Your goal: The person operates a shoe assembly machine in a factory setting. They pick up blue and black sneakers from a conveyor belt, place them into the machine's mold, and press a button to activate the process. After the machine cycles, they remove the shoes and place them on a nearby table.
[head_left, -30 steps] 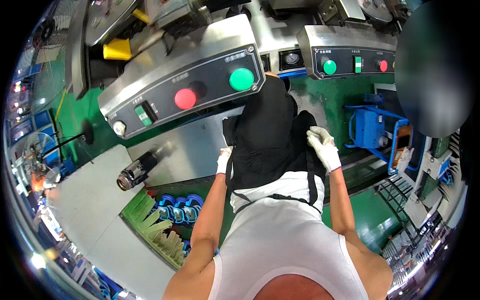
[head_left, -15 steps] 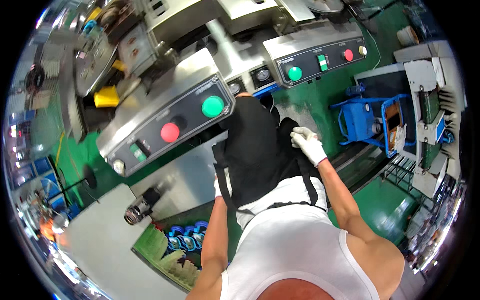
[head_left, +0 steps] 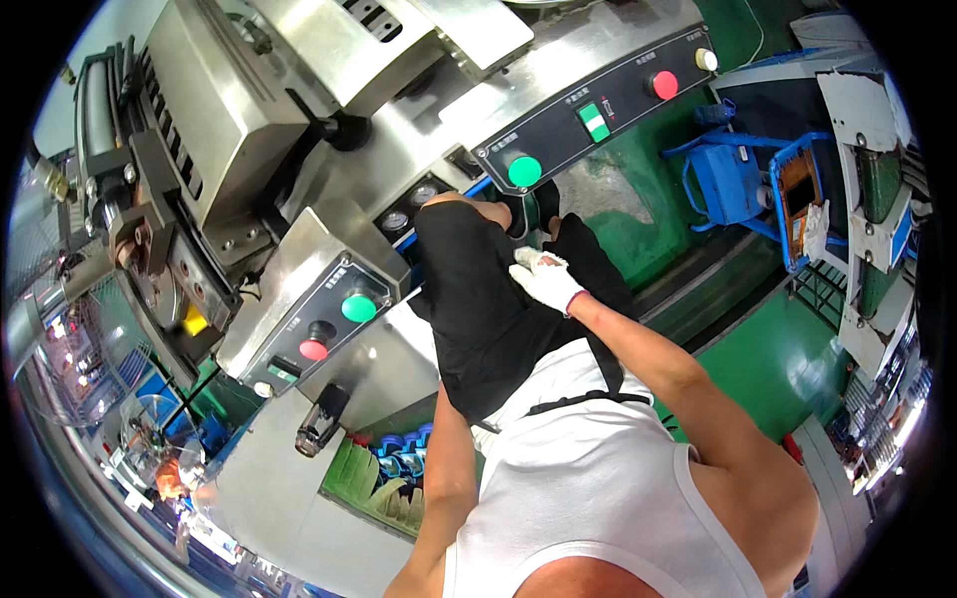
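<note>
My right hand [head_left: 543, 281], in a white knitted glove, is over the black cloth [head_left: 488, 309] that covers my thighs. Its fingers are loosely bent and somewhat apart, and no object shows in them. Only the forearm of my left arm [head_left: 451, 463] shows; its hand is hidden beside my hip, behind the black cloth. Ahead of my knees stands a metal machine with two sloping button panels. The left panel has a green button [head_left: 359, 308] and a red button [head_left: 314, 350]. On the right panel are a green button [head_left: 524, 171], a green-and-white switch [head_left: 593, 122] and a red button [head_left: 664, 85].
Round gauges [head_left: 397, 220] sit between the panels. A dark cylindrical device [head_left: 321, 421] lies by the grey table [head_left: 264, 478] at left. Below it, a green-lined tray [head_left: 374, 488] borders several blue parts. A blue chair [head_left: 733, 184] stands at right on the green floor.
My right hand has moved left and slightly forward, from beside my thigh to over the cloth. The view has turned leftward, showing more of the machine. My gloved left hand, partly visible before, is hidden.
</note>
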`<action>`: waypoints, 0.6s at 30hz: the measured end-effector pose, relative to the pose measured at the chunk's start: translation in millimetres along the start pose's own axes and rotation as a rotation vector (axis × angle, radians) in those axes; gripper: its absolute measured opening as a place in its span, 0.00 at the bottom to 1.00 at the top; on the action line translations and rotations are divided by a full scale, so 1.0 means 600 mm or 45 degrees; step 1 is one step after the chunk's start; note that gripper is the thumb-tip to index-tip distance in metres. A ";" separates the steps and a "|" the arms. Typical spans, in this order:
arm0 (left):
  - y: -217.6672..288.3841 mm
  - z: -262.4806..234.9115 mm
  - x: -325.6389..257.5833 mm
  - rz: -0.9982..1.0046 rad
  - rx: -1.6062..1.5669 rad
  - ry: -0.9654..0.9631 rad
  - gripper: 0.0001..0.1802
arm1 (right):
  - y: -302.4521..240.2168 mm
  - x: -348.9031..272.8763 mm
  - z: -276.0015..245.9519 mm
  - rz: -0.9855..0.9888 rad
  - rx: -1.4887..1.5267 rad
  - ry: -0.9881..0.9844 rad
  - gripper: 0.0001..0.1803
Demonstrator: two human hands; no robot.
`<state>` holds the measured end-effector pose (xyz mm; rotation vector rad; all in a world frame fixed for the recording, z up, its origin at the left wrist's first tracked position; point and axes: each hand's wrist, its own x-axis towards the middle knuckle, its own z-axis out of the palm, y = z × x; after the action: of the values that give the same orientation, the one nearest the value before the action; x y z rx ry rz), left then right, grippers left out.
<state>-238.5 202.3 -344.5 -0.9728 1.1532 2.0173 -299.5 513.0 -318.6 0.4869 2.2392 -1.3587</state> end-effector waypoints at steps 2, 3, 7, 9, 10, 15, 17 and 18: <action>0.007 0.001 0.008 0.026 0.011 -0.013 0.24 | -0.002 0.005 0.011 0.029 0.119 0.086 0.24; 0.007 -0.003 0.001 0.031 0.020 -0.012 0.24 | 0.000 0.001 0.016 0.028 0.134 0.095 0.23; -0.012 -0.033 -0.009 0.052 0.067 -0.048 0.24 | 0.036 -0.006 0.057 0.024 0.436 0.199 0.21; -0.018 -0.047 -0.020 0.065 0.098 -0.047 0.25 | 0.048 -0.008 0.058 0.006 0.463 0.139 0.21; -0.020 -0.048 -0.020 0.087 0.109 -0.029 0.25 | -0.008 -0.024 0.034 0.062 0.428 0.213 0.19; 0.001 -0.015 -0.083 0.515 1.687 0.582 0.23 | 0.007 -0.051 0.033 0.045 0.522 0.283 0.24; 0.016 -0.016 -0.136 0.306 0.973 0.521 0.18 | -0.004 -0.066 0.018 0.121 0.572 0.275 0.24; -0.041 -0.084 -0.128 0.591 1.022 0.634 0.18 | -0.006 -0.069 0.008 0.148 0.676 0.228 0.24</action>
<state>-162.3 156.7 -309.5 -0.8274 2.3871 1.3712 -266.1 504.9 -294.9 0.9350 1.9227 -1.9105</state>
